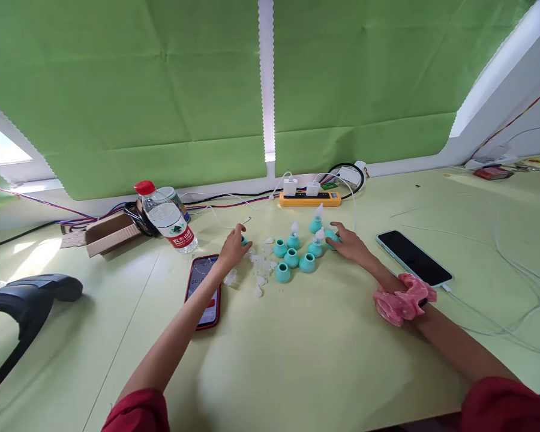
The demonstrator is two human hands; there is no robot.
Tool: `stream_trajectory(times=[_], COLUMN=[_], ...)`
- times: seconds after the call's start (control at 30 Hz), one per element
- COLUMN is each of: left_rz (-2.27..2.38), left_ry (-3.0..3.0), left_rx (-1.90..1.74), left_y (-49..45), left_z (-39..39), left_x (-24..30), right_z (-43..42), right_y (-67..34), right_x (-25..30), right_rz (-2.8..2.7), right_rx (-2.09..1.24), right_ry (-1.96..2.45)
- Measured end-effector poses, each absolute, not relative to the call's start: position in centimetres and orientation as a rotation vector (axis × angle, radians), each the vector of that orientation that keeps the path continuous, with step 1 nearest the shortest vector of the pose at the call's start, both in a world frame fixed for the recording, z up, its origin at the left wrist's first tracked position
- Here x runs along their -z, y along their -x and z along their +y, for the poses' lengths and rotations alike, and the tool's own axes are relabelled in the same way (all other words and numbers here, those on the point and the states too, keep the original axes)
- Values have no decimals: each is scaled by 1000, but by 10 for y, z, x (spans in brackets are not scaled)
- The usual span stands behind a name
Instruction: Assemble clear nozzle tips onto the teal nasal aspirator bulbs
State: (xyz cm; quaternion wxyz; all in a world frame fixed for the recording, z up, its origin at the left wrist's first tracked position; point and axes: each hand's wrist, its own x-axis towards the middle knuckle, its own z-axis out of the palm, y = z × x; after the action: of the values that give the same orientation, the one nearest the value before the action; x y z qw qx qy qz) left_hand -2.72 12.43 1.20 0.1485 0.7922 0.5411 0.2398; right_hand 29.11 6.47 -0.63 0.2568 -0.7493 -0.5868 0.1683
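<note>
My left hand (234, 248) has its fingers closed round a small teal pot (244, 240), mostly hidden by them. It is left of a scatter of translucent white pieces (261, 267). My right hand (348, 245) grips another small teal pot (331, 239) between thumb and fingers, at the right end of the group. Between the hands stand several round teal pots with open necks, among them a front pot (282, 273). Three have a white flame-shaped tip on top, such as the rear one (315, 224).
A red-cased phone (213, 318) lies under my left forearm; another phone (414, 258), on a cable, lies at right. Behind are an orange power strip (310, 199) and cables. A water bottle (168, 222), cardboard box (112, 233) and dark curved object (31, 303) are at left.
</note>
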Motion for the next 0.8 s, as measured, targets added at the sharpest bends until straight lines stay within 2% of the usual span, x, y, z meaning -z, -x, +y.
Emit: stream_trajectory(times=[0.23,0.33,0.4,0.53,0.6,0.7,0.8], left_rz=[1431,1410,1345,1245,1242,1254,1322], left_ry=[-2276,-2273,-2219,-2270,-2350,-2473,-2396], left_rx=[-716,-885,-1108,-1163,-1142,-973,-757], left_y=[41,38,33,22,18,12,6], left_z=[110,96,79,34,14,-2,3], left_x=[-25,-44,-66,-113,-129,-132,-118], right_z=[49,33,19,-13,-24,-30,-26], right_y=[-301,-291,-275,-225,-198,-168,-156], right_x=[-1,-23,-44,-86,-100,-110,-109], right_rz=[-1176,-1036,-995,-1397,-1696,-1921,-1943], right_rx=[-584,-570,-658,-875,-852,-716,-773], right_ry=[1808,1634,1359,1150,1119,1088,1089])
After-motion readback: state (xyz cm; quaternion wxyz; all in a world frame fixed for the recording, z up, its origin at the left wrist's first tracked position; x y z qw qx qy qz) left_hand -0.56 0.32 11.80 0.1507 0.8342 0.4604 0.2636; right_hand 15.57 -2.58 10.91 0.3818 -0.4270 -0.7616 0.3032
